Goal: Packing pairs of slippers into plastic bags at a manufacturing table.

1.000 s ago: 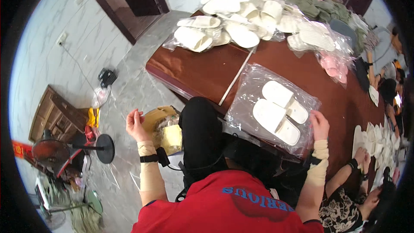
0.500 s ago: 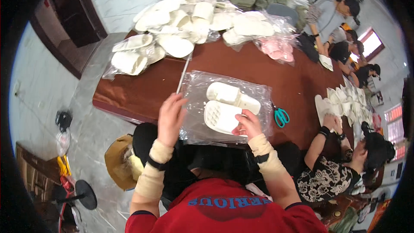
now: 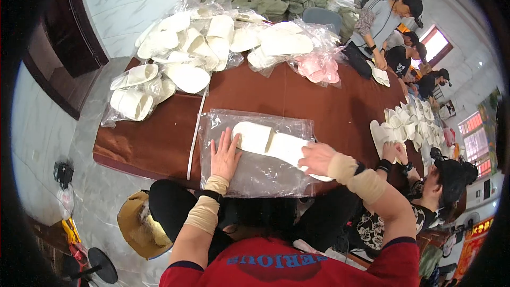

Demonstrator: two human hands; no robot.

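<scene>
At the near edge of the brown table (image 3: pixel 159 143), seen from the head camera, a clear plastic bag (image 3: pixel 255 170) lies flat with a pair of white slippers (image 3: pixel 271 143) inside it, side by side and slightly overlapping. The left hand (image 3: pixel 224 154) lies open and flat on the bag, fingers spread, its fingertips touching the left slipper through the film; it presses rather than grips. The right hand (image 3: pixel 317 158) rests on the right slipper at the bag's right end, fingers loosely curled over it; whether they actually grip it cannot be told. Both wrists wear tan elastic wraps. A thin white strip (image 3: pixel 195 127) lies on the table just left of the bag. Farther back, a heap of bagged white slippers (image 3: pixel 202 42) covers the far side, with a bag of pink slippers (image 3: pixel 317 68) at its right. Loose white slippers (image 3: pixel 404 127) are spread along the right edge, where other people sit and stand. On the floor at lower left stands a straw hat (image 3: pixel 139 224).
</scene>
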